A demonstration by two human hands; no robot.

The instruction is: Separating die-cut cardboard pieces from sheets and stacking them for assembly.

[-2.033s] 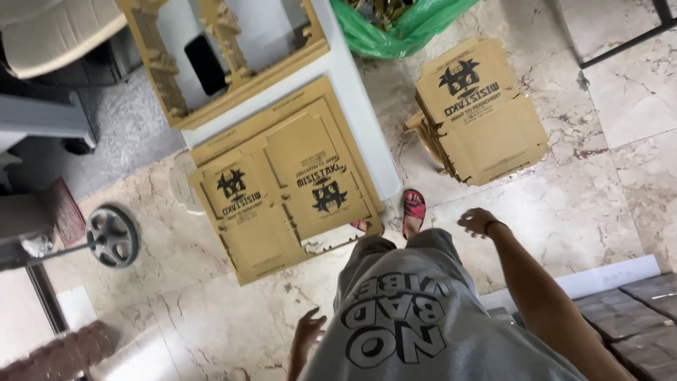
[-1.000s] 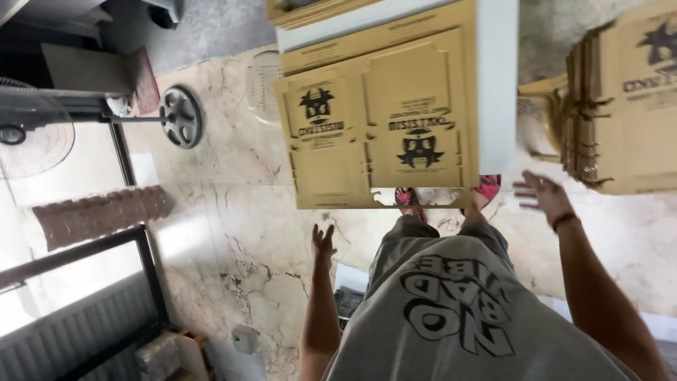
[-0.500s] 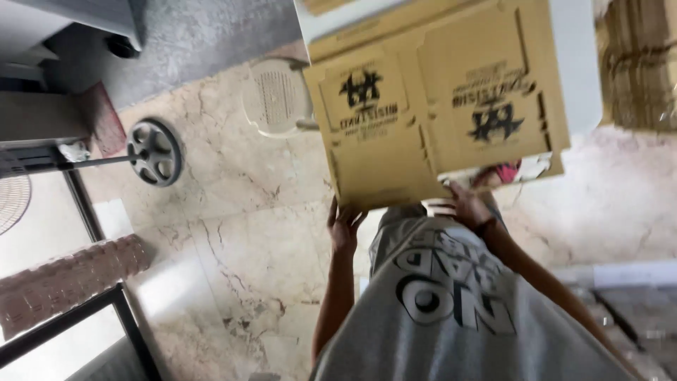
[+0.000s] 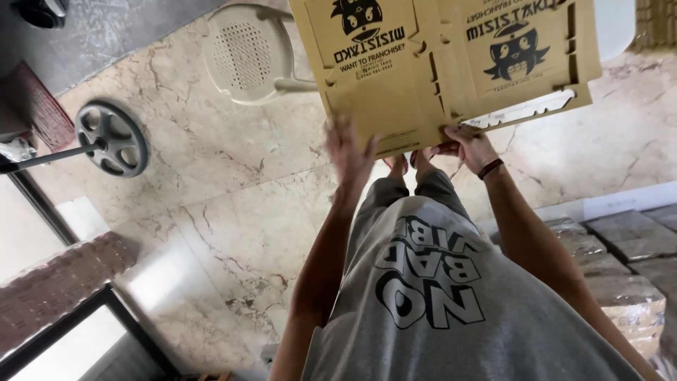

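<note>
A flat brown cardboard box blank (image 4: 451, 70) with black cartoon prints lies at the top of the head view, its near edge sticking out towards me. My left hand (image 4: 349, 152) is blurred, fingers spread up over that near edge at the left. At the same edge, further right, my right hand (image 4: 469, 148) grips the blank beside a die-cut slot; a dark band circles its wrist. My grey printed shirt fills the lower middle, and my feet show just under the cardboard.
A beige plastic chair (image 4: 257, 53) stands left of the cardboard. A barbell weight plate (image 4: 113, 137) rests on the marble floor at the left. Plastic-wrapped bundles (image 4: 620, 282) lie at the lower right. A white table (image 4: 613, 21) and more stacked cardboard (image 4: 656, 25) are at the top right.
My view has swung closer to the cardboard. Both hands rose from my sides to its near edge and took hold there; the blank now looms larger at the top.
</note>
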